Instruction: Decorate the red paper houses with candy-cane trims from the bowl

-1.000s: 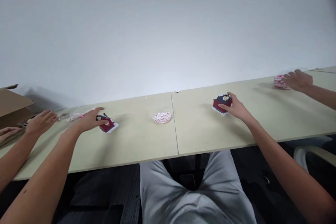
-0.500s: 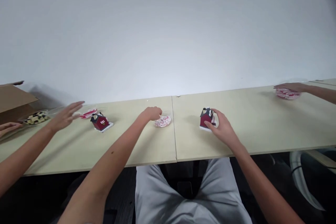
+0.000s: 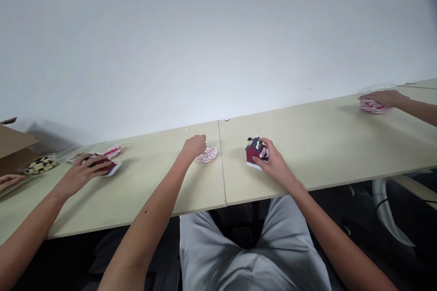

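A small dark-red model house (image 3: 251, 153) with a dark roof, white trim and a white base is at the table's middle right. My right hand (image 3: 277, 164) is closed around its right side, thumb in front, and a striped bit shows by the fingers. To the left is a low clear bag or dish of small red-and-white pieces (image 3: 208, 155). My left hand (image 3: 194, 146) is closed at its upper left edge, fingers curled down; what they pinch is hidden.
At left, another person's hand (image 3: 80, 173) covers a second red house (image 3: 108, 167), near a red-and-white packet (image 3: 112, 151). Beyond are a black-and-yellow bundle (image 3: 41, 165), a cardboard box (image 3: 15, 143) and another hand (image 3: 10, 181). Far right, a hand (image 3: 385, 98) rests on a red-and-white bundle (image 3: 373, 107).
My view has tilted slightly. The house in my right hand has turned, showing more of its front side. At left, the other person's raised hand has come down onto the second house, which has shifted left.
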Demonstrator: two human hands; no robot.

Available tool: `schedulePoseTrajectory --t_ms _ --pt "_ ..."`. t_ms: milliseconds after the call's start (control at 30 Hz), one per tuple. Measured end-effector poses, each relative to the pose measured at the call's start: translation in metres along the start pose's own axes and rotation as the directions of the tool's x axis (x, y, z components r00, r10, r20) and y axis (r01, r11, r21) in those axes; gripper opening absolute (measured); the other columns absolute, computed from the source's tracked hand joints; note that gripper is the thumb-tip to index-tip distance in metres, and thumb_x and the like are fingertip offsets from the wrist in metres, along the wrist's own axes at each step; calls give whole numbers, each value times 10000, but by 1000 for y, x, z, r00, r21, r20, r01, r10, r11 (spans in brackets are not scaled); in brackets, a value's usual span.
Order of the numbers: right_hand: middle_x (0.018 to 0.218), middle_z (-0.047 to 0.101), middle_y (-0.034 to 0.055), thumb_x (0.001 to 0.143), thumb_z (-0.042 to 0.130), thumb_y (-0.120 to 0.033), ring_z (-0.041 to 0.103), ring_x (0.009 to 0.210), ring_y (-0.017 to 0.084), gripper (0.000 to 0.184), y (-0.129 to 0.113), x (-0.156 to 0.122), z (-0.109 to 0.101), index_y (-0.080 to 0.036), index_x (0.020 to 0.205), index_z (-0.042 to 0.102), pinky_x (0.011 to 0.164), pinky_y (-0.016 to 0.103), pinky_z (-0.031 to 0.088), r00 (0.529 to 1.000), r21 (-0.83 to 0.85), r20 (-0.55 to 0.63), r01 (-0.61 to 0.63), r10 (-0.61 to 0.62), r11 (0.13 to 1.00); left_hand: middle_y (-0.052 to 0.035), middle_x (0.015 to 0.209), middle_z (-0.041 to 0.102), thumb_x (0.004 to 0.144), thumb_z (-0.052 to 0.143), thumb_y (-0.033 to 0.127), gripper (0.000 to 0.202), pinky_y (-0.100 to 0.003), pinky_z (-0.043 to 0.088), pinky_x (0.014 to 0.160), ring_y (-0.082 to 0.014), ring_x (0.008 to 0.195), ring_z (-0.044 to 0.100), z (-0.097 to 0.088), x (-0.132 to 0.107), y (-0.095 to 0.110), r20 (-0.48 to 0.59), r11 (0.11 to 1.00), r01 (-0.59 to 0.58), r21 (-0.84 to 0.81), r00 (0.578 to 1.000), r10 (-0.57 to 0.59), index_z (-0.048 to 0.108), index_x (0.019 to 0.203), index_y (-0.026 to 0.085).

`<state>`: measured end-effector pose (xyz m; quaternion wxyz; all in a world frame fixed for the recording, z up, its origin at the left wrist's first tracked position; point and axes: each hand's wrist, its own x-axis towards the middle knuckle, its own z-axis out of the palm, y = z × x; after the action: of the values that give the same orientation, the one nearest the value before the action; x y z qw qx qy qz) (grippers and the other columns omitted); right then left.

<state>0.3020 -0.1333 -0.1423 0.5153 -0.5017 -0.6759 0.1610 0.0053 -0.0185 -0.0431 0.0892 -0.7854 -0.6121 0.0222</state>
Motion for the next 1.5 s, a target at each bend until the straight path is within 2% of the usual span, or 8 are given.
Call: schedulePoseTrajectory --t_ms 200,267,333,433,700,900,1100,1500 --pt "1403 531 130 840 638 -303 539 1286 314 621 -6 -5 10 -258 1404 383 1077 528 458 996 -47 -43 72 -74 996 -140 1132 712 915 399 150 340 -332 504 804 -252 998 670 -5 -20 2 -136 989 -40 -145 991 20 641 1152 173" --pt "1386 541 130 839 647 -316 532 1285 322 611 -9 -6 13 -256 1393 396 1080 537 452 996 -56 -65 58 -61 997 -113 1099 716 957 397 205 320 -320 504 816 -228 956 668 -6 -32 10 -223 947 -118 -298 973 51 628 1176 180" --pt "1368 550 132 841 650 -325 530 1278 324 593 -11 -7 17 -253 1380 410 1083 543 447 994 -53 -96 44 -49 998 -78 1028 718 978 450 304 267 -301 503 802 -208 908 660 -2 -48 24 -343 798 -268 -539 936 83 641 1132 200" --pt "1372 544 134 847 637 -308 525 1278 319 580 -12 -8 23 -250 1379 415 1091 544 439 991 -43 -121 57 -62 997 -49 965 700 961 545 404 228 -272 484 761 -186 879 633 13 -73 55 -434 473 -422 -773 897 90 671 1001 219" --pt "1333 535 138 850 662 -317 517 1283 318 569 -17 -11 24 -249 1363 426 1094 544 446 984 -52 -111 131 -136 990 12 716 576 827 738 452 289 -220 366 527 -121 621 519 56 -92 116 -224 -72 -228 -971 973 -61 606 917 211" --pt "1293 530 122 852 695 -343 542 1233 303 542 -30 -17 20 -266 1329 448 1046 498 493 985 -49 -33 168 -170 985 2 738 603 813 753 463 304 -222 351 533 -101 596 480 60 -102 124 -184 -149 -188 -971 982 -41 661 926 196" --pt "1316 530 123 867 695 -370 547 1243 307 583 -35 -20 18 -271 1369 415 1051 501 494 976 -55 30 219 -218 974 18 713 620 766 805 462 367 -204 358 535 -106 620 539 58 -110 125 -126 -249 -139 -959 990 -69 572 896 210" --pt "1317 537 124 878 691 -410 545 1255 318 605 -31 -19 19 -281 1401 416 1056 519 493 970 -59 37 243 -241 968 11 710 611 756 811 469 354 -205 335 521 -113 648 578 58 -110 124 -118 -243 -130 -961 991 -67 620 875 195"
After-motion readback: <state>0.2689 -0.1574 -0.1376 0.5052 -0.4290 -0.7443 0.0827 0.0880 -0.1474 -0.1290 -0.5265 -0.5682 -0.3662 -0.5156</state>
